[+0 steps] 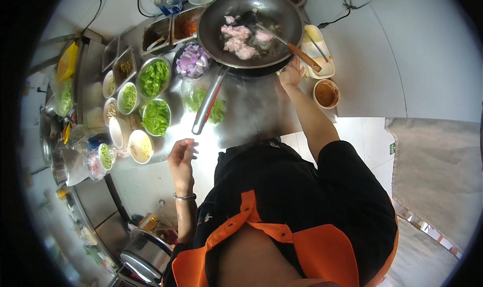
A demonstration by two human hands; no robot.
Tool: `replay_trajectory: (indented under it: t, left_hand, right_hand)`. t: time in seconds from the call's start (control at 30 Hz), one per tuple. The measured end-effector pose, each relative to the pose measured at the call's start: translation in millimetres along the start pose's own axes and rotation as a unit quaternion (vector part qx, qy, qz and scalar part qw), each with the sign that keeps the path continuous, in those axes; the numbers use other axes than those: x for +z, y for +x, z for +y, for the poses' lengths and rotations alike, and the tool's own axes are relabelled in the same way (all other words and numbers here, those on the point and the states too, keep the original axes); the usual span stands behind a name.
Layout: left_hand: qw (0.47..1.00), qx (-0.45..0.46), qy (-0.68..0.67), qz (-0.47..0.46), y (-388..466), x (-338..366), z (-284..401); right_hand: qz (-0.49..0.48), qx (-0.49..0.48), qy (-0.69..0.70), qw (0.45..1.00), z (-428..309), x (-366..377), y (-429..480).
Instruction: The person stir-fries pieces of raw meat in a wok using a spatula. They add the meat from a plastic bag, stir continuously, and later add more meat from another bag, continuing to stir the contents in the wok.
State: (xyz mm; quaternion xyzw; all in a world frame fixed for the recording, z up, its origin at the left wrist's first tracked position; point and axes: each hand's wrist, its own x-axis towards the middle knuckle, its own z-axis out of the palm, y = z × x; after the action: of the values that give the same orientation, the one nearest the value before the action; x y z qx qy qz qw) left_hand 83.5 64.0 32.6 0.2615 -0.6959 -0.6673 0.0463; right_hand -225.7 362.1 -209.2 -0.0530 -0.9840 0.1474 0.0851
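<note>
A dark wok [205,42] stands on a burner, its metal handle [207,106] pointing towards me. Clumps of raw pinkish meat [241,47] lie in oil inside it. A ladle rests in the wok, its wooden handle [305,58] projecting over the right rim. My left hand [182,157] is just below the end of the wok handle, apart from it, fingers loosely bent and holding nothing. My right hand [291,74] reaches under the ladle handle, close beside the wok's lower right side. Its fingertips are partly hidden, so whether it grips anything is unclear.
Left on the steel counter [256,106] are chopped purple onion [192,61], a steel bowl of greens [154,77], several white bowls and steel sauce trays [156,34]. Rightward sit a white divided container [324,66] and a tub of brown sauce [326,94]. A bag of greens [205,102] lies beneath the handle.
</note>
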Motion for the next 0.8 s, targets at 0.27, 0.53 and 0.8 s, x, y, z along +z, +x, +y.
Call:
replay_trajectory:
  t: [0.27, 0.53, 0.8]
  left_hand:
    - [0.995, 0.046, 0.024, 0.080, 20, 2, 3]
    - [0.984, 0.130, 0.124, 0.010, 73, 26, -6]
    - [0.922, 0.199, 0.298, -0.145, 99, 36, -6]
  right_hand:
    - [-0.012, -0.079, 0.036, 0.996, 9, -23, -40]
    - [-0.164, -0.262, 0.075, 0.948, 14, -104, -152]
    - [0.126, -0.321, 0.007, 0.939, -18, -284, -29]
